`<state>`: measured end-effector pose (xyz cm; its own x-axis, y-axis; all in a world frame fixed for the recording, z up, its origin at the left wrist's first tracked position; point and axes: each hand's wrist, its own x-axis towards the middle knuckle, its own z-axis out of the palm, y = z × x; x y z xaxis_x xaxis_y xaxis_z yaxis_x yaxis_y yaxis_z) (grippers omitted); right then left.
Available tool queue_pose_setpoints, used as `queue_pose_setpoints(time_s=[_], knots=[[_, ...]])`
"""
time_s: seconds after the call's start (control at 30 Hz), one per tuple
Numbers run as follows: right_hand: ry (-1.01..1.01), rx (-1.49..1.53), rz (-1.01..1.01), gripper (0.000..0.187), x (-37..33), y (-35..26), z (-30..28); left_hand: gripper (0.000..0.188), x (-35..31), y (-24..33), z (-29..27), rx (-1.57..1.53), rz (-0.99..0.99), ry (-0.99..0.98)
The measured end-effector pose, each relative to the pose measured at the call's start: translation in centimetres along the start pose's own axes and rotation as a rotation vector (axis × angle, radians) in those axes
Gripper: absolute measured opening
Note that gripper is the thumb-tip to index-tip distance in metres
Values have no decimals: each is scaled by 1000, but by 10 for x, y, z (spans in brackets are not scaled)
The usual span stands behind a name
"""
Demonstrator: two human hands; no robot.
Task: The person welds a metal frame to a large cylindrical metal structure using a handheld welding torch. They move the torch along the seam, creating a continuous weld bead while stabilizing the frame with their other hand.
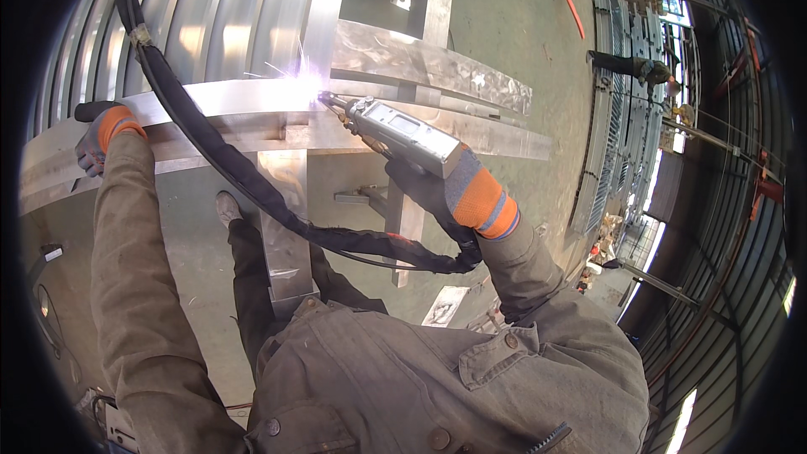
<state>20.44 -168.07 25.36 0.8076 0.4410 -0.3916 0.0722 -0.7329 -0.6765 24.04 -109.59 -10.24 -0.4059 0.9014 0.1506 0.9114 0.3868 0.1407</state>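
My right hand [471, 193], in an orange and grey glove, is closed round a silver handheld welding gun [408, 130]. The gun's tip meets a shiny metal beam [218, 101], where a bright white-violet glare and sparks hide the contact spot. A thick black sleeved cable [218, 151] loops from the upper left across the beam to the gun hand. Further left, my left hand [102, 139], gloved alike, grips the same beam by its edge, thumb on top and fingers bent over the near side.
Ribbed metal panels [202, 8] lie beyond the beam. Flat bars [437, 67] extend right, and an upright post [284, 227] stands before my legs. Stacked metal frames [622, 109] and another person [643, 69] are at the far right. A red-orange strip [570, 7] lies on the floor.
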Motion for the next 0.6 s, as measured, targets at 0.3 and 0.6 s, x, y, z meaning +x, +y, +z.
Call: queue_pose_setpoints(time_s=[0.3,0.6], knots=[[3,-54,-45,47,-4,5,-2,66,-3,0,-7,-22,0,1],[18,-97,-82,48,-3,10,-1,66,-4,0,-10,-41,-5,1]])
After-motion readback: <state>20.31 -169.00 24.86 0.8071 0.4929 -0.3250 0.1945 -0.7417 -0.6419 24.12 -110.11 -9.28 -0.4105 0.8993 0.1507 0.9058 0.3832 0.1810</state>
